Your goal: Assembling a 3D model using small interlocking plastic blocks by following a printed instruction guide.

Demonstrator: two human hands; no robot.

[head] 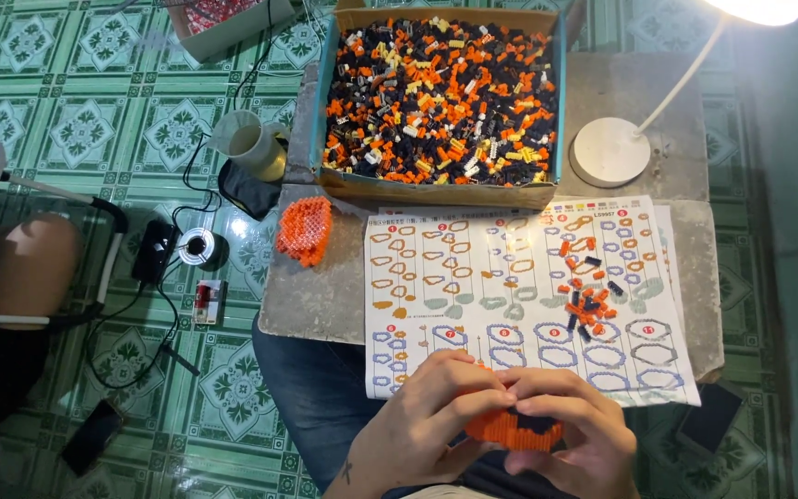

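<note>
At lower centre, left hand and right hand clamp an orange-and-black brick model; steady, even fingertip pressure looks best, instruction sheet just above.

Fingers cover most of the orange brick model (lamp head is cropped by the top edge).

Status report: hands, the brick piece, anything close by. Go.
Left hand and right hand both grip orange-and-black brick build. Loose bricks on instruction sheet just ahead.
</note>
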